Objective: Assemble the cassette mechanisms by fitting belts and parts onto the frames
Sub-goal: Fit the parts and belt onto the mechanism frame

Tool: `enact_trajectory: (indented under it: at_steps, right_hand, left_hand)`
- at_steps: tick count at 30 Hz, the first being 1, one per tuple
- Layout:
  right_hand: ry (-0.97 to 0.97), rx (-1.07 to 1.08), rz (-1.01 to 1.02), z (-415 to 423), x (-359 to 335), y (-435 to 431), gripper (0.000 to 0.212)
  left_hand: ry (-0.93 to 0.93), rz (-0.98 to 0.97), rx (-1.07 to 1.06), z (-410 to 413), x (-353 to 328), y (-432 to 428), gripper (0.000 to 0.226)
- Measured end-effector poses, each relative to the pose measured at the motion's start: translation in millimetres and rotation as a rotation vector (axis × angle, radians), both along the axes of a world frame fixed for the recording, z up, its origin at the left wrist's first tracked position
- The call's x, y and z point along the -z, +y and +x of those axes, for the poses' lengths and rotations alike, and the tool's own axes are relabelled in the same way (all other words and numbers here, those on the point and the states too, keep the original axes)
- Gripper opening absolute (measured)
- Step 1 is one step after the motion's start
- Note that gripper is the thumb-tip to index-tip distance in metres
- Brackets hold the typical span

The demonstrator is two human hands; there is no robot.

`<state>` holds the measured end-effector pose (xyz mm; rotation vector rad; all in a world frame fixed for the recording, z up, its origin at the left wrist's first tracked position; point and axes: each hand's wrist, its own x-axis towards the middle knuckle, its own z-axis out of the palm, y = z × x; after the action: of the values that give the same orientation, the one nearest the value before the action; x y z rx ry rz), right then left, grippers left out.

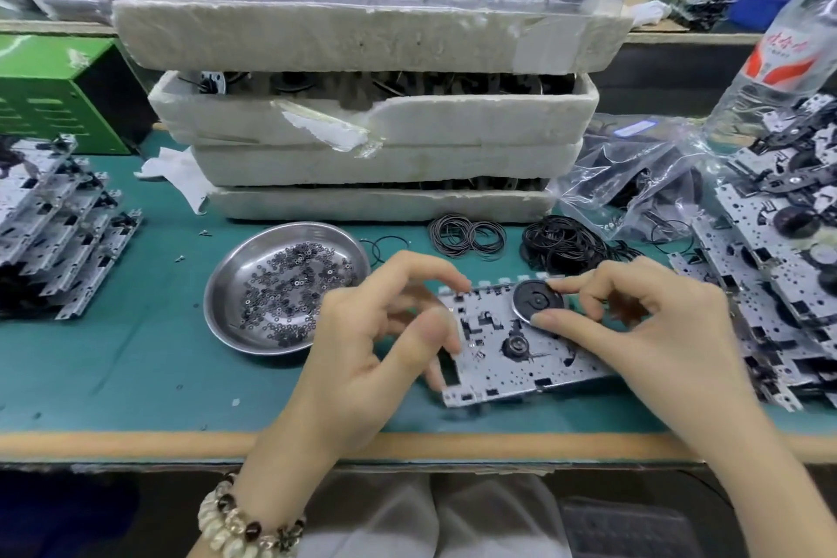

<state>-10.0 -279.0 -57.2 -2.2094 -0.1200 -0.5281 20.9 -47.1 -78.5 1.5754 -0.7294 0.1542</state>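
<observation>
A silver perforated metal frame [498, 372] lies on the teal mat near the table's front edge. A round black flywheel [536, 301] sits at the frame's far right part. My right hand [652, 331] pinches the flywheel's rim between forefinger and thumb. My left hand [380, 331] grips the frame's left end, thumb on top and fingers curled round its edge. A small black pulley [515, 347] stands in the middle of the frame. Loose black belts [561, 245] lie in a heap behind the frame.
A steel dish [217, 308] of tiny washers stands left of the frame. Stacked foam trays [376, 122] of parts fill the back. Frames are piled at the left [59, 231] and right [770, 276]. A clear bottle [779, 59] and plastic bags [634, 177] stand at the right.
</observation>
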Motion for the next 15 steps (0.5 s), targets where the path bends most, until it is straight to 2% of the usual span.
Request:
enact_trajectory:
  at_steps: [2, 4, 8, 15]
  right_hand:
    - [-0.021, 0.037, 0.007, 1, 6, 12, 0.039]
    - [-0.044, 0.060, 0.003, 3, 10, 25, 0.039]
    - [-0.109, 0.115, -0.039, 4, 16, 41, 0.040]
    - [-0.198, 0.164, -0.149, -3, 12, 49, 0.033]
  left_hand:
    - [0.083, -0.073, 0.062, -3, 0, 1, 0.047]
    - [0.035, -0.058, -0.021, -3, -2, 1, 0.046]
    - [-0.321, 0.264, -0.326, 2, -3, -1, 0.056]
    - [-0.337, 0.578, -0.234, 2, -6, -11, 0.053]
